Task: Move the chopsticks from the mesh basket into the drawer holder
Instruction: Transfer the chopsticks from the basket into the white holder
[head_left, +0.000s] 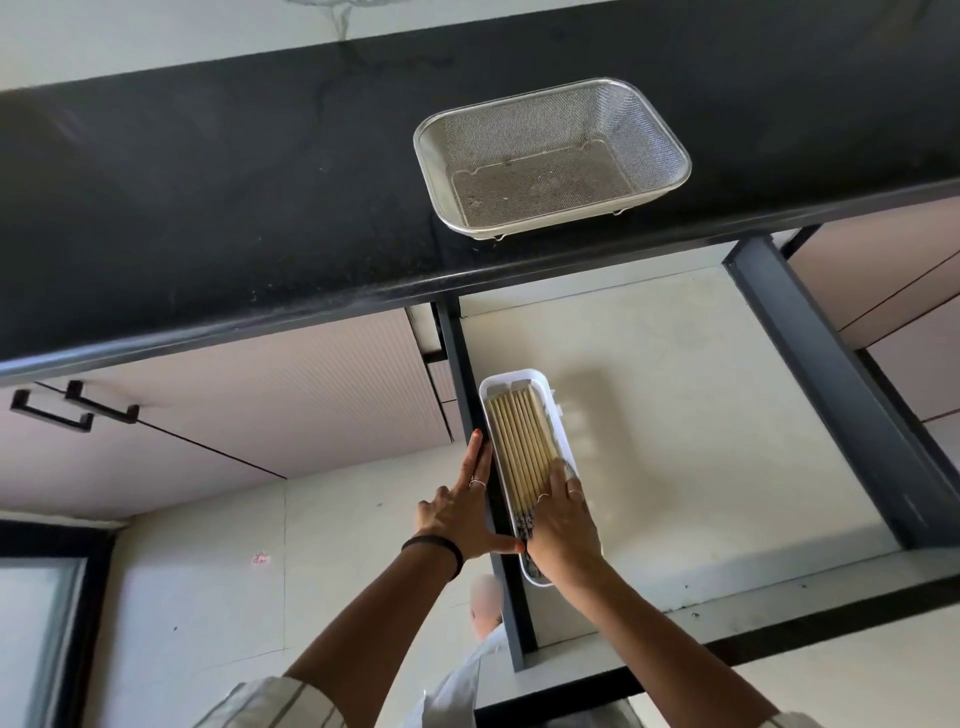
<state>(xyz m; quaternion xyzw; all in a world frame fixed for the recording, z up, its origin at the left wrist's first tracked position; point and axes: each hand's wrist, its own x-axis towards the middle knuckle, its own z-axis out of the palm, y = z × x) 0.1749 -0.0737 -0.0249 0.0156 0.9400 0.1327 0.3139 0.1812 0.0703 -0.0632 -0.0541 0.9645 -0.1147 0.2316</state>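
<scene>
The steel mesh basket (553, 156) stands on the black countertop with nothing visible inside it. In the pulled-out drawer below, a white holder (522, 376) lies against the left wall, filled with several pale wooden chopsticks (519, 447) laid lengthwise. My right hand (563, 525) lies flat over the near ends of the chopsticks, fingers spread, pressing on them. My left hand (465, 512) is flat with fingers extended along the drawer's dark left wall, thumb touching the holder's near left side. Neither hand grips anything.
The black countertop (208, 208) overhangs the open drawer (675, 415), which has dark grey side rails and a pale floor. Cabinet fronts with black handles (72, 410) sit to the left. The drawer's front edge (727, 654) is close to my body.
</scene>
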